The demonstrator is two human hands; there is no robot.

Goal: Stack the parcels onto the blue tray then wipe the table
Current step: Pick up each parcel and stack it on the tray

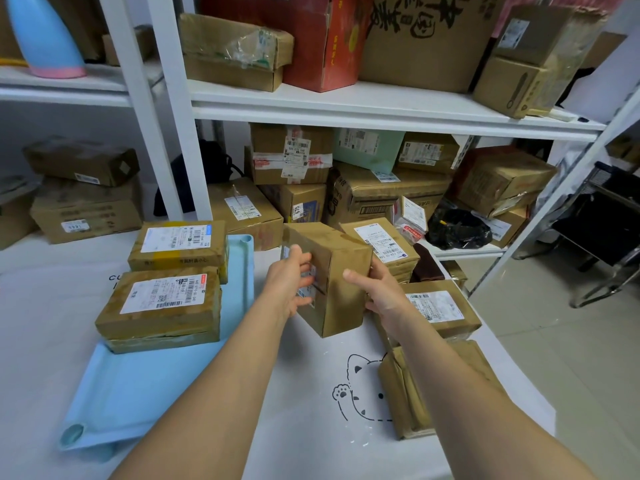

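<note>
— Parcels, brown cardboard, on the white cloth-covered table (294,427): list them, nearest first.

— Item one: flat brown-paper parcel (415,386), near right edge, partly under the right forearm, just beside a black line-drawn cat (360,393) printed on the cloth.

— The tray?

— Pale blue rectangular plastic tray (121,393), left of centre, long side running away from the viewer. On its middle: labelled flat parcel (162,299), stacked on a thinner parcel (162,342). At its far end: second labelled parcel (178,244).

— In hand?

— Tall brown cardboard parcel (332,282), upright, mid-table, right of the tray and apart from it. Left hand (289,282): fingers bent against the labelled left face. Right hand (379,289): thumb on the front face, other fingers wrapped round the right side, out of sight. Whether the base touches the cloth cannot be told.

— Behind that?

— Low labelled parcel (440,306) just beyond the right wrist; upright labelled parcel (384,244) further back, just beside the held one; dark brown folded cloth (427,268) to the right, between the two. Beyond: white metal shelving (346,98), both tiers packed with cartons; black plastic bag (457,230) on the lower tier, red carton (311,39) on the upper.
</note>
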